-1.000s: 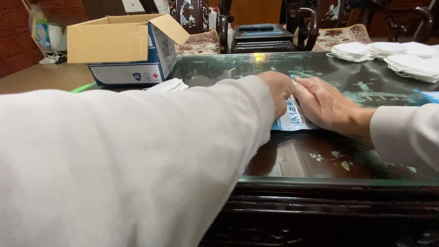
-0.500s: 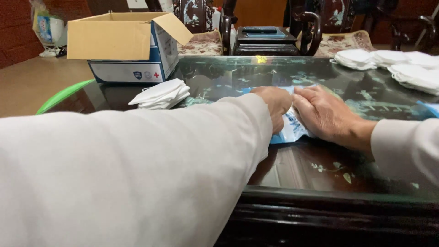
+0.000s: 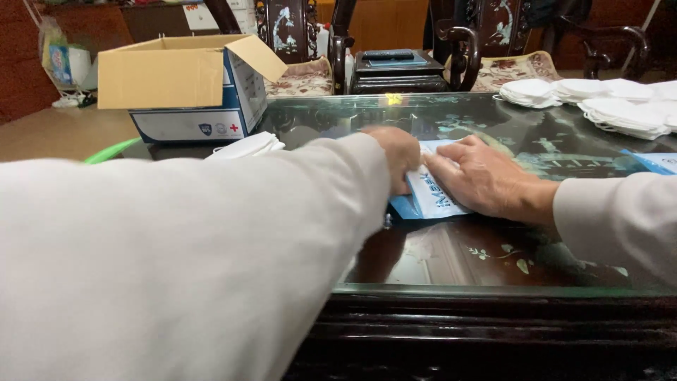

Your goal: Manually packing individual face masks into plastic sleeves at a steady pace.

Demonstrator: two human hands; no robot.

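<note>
White-sleeved, our left hand (image 3: 398,152) and right hand (image 3: 483,176) both pressed down on a blue and white packet (image 3: 436,192) lying flat on the glass-topped bench (image 3: 451,247). Neither hand gripped it: our left was loosely curled, our right spread flat. An open cardboard box (image 3: 185,85) stood well apart at far left, with stacks of white masks (image 3: 599,99) at far right.

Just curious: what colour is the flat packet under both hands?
White and blue packet, seen in the head view.
</note>
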